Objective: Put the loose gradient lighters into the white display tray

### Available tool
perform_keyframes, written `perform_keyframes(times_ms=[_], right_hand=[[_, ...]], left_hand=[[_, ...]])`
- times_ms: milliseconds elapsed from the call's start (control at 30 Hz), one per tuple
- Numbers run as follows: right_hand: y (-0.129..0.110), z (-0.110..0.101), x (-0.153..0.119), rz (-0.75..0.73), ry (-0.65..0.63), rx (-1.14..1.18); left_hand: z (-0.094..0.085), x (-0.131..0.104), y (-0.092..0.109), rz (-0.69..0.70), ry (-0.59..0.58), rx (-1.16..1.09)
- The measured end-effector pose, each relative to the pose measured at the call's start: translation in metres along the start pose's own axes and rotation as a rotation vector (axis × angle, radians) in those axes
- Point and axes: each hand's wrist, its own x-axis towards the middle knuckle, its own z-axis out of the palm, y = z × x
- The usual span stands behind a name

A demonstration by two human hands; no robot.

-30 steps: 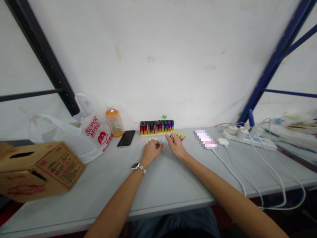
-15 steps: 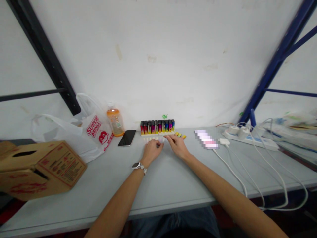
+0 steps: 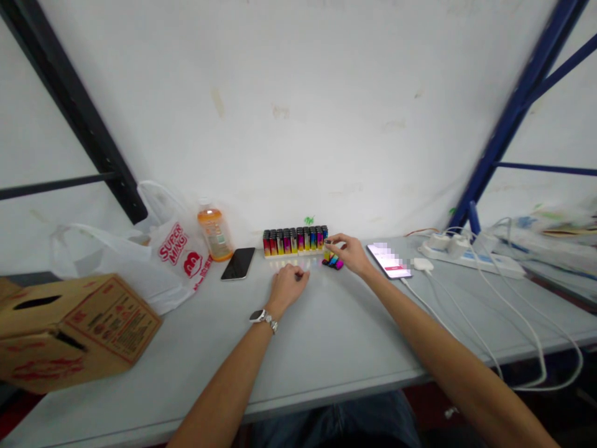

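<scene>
Several colourful lighters with black tops [image 3: 293, 241] stand upright in rows in a white holder [image 3: 280, 256] near the wall. My right hand [image 3: 351, 252] is at the right end of the rows, with thumb and fingers pinched on a lighter [image 3: 327, 254] that shows yellow with a dark top. Just below it, a few loose lighters [image 3: 333, 264] lie on the table. My left hand [image 3: 288, 287], with a watch [image 3: 257, 316] on its wrist, rests on the table in front of the holder. Its fingers are curled in; whatever they may hold is hidden.
At the left are a cardboard box [image 3: 79, 323], a white plastic bag [image 3: 163, 280], an orange drink bottle [image 3: 215, 235] and a dark phone [image 3: 238, 264]. To the right lie a lit phone [image 3: 387, 261], a white charger [image 3: 423, 264], cables and a power strip [image 3: 485, 264].
My right hand has moved right from the holder's front to its end, and now pinches a lighter. The loose lighters there look differently placed. My left hand has stayed.
</scene>
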Motion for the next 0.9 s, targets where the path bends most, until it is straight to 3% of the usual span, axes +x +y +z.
perform_keyframes(times_ms=[400, 900], right_hand=[[0.037, 0.001, 0.057, -0.038, -0.06, -0.073], [0.041, -0.009, 0.072, -0.008, -0.218, -0.075]], left_hand=[[0.0, 0.0, 0.002, -0.017, -0.011, 0.022], [0.001, 0.0, 0.001, -0.009, -0.007, 0.034]])
